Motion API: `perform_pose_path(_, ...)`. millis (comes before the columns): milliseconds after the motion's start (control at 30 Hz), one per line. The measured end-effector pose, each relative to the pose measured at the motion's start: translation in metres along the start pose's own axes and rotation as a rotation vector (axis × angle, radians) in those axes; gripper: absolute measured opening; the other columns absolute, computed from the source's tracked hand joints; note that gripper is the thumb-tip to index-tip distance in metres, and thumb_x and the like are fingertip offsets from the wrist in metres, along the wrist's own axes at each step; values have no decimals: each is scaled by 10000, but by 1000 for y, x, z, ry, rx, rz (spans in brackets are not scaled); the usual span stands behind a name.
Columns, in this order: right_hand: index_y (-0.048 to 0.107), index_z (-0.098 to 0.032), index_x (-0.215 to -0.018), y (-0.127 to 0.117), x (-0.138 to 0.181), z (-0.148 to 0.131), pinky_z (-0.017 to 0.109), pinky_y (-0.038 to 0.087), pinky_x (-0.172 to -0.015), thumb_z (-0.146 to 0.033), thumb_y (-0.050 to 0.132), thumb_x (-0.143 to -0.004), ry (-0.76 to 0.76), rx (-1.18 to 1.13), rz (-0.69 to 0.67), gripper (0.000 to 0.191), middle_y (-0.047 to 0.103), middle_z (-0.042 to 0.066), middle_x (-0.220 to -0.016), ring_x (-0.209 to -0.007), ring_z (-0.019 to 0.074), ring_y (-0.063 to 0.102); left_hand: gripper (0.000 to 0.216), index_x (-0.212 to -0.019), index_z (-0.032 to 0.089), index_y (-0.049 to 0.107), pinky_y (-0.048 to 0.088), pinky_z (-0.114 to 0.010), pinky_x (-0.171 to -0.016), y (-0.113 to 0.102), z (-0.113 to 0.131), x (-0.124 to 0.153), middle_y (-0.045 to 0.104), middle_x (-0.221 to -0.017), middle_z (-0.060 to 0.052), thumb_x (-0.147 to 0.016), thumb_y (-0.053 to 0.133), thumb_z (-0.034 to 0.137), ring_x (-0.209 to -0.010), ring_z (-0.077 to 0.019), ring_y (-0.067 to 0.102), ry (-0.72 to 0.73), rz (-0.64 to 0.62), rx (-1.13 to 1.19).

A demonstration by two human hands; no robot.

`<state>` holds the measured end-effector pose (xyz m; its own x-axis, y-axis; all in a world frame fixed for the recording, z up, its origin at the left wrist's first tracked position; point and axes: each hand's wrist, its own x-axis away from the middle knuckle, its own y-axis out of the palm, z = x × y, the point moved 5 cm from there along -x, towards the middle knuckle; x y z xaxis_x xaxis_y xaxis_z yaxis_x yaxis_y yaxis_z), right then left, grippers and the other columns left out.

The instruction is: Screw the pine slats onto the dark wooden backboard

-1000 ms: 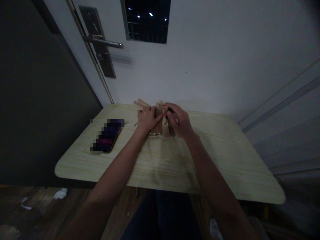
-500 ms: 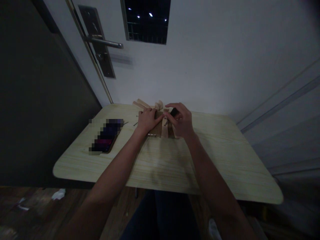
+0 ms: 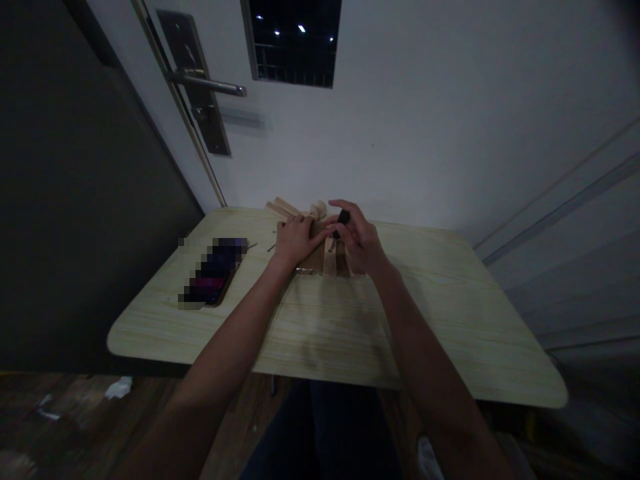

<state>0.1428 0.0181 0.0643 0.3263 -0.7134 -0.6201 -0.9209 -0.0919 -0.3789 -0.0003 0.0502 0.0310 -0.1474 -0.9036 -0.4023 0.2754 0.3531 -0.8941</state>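
A brown block [image 3: 311, 260], partly wrapped in shiny tape or film, lies on the table under both hands. My left hand [image 3: 295, 241] presses down on its left part, fingers curled toward the far edge and thumb stretched to the right. A pale wooden strip [image 3: 330, 263] runs across the block, and a screw [image 3: 331, 245] stands tilted on it. My right hand [image 3: 363, 241] grips a short black-handled screwdriver [image 3: 343, 219], its lower end above the screw. The exact contact is hidden by fingers. Another pale strip [image 3: 353, 265] shows under my right hand.
Pale wooden sticks [image 3: 281, 206] and a rounded pale wooden piece [image 3: 318, 210] lie behind the block. Loose screws [image 3: 271, 249] are left of my left hand. A phone [image 3: 215, 273] lies on the table [image 3: 450, 320] at left. A white door [image 3: 425, 133] stands behind.
My right hand has turned and shifted slightly, bringing the black handle more upright over the screw with more of it visible. My left hand stays on the block.
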Motion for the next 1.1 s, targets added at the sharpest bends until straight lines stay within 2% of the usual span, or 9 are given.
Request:
perform_pose_path(100, 502, -284, -1259, -2, 0, 7, 354, 594, -731, -405, 554, -896, 53, -20, 72, 386, 674, 26, -1000, -798, 182, 686, 557, -1119, 167, 624, 391, -442, -890, 0, 1, 0, 654, -1142, -147, -904, 391, 625, -1103, -328, 558, 1, -6, 7)
perform_pose_path(233, 600, -271, -1109, -1, 0, 9, 316, 591, -647, -409, 589, -867, 62, 15, 89, 279, 681, 8, -1001, -709, 151, 661, 527, -1133, 172, 621, 389, -450, -899, -1, 1, 1, 654, -1142, -142, -902, 416, 600, -1107, -330, 556, 1, -9, 16)
perform_pose_path(333, 574, -267, -1210, 0, 0, 3, 337, 591, -720, -404, 518, -908, 17, 57, 59, 336, 674, 34, -1096, -771, 157, 660, 537, -1126, 167, 626, 390, -450, -901, -2, 1, 1, 656, -1139, -149, -902, 408, 605, -1109, -333, 555, -3, -3, 19)
perform_pose_path(467, 477, -261, -1357, 3, 0, -6, 406, 527, -947, -403, 404, -958, -85, 66, -22, 430, 626, 70, -1245, -1041, 202, 638, 526, -1109, 173, 633, 390, -448, -905, -1, 1, 0, 662, -1129, -150, -911, 388, 595, -1114, -328, 554, -15, -7, 18)
perform_pose_path(533, 460, -261, -1373, 3, 0, -7, 416, 497, -997, -402, 398, -962, -109, 63, -45, 439, 575, 75, -1334, -1105, 207, 618, 508, -1103, 179, 634, 390, -450, -906, -1, 0, 1, 660, -1132, -147, -915, 387, 582, -1118, -327, 552, -16, -9, 23)
perform_pose_path(700, 478, -302, -1342, 7, 1, 8, 350, 602, -781, -410, 496, -921, -14, 8, -36, 434, 580, 51, -1321, -904, 176, 684, 515, -1109, 176, 626, 393, -452, -893, -3, 1, 1, 654, -1143, -147, -911, 395, 592, -1110, -333, 558, -4, -17, 25)
perform_pose_path(933, 550, -294, -1239, 4, 1, 11, 278, 604, -652, -367, 624, -845, 24, -27, 28, 408, 591, 28, -1304, -730, 115, 667, 496, -1138, 186, 615, 392, -431, -904, -4, 2, 1, 652, -1167, -135, -899, 439, 584, -1124, -320, 556, -4, -34, 21)
perform_pose_path(1033, 510, -296, -1293, 4, 2, 6, 292, 607, -655, -398, 567, -881, 34, -5, -9, 428, 582, 49, -1317, -769, 134, 674, 486, -1125, 189, 622, 391, -436, -905, -2, 1, 1, 655, -1155, -134, -900, 440, 579, -1122, -324, 557, -6, -27, 34)
perform_pose_path(1100, 464, -293, -1343, 6, 2, 3, 334, 607, -769, -416, 515, -911, 13, -26, -51, 452, 549, 67, -1362, -919, 172, 676, 466, -1109, 191, 626, 390, -441, -904, -2, 0, 1, 658, -1143, -132, -904, 438, 565, -1120, -326, 557, -14, -34, 33)
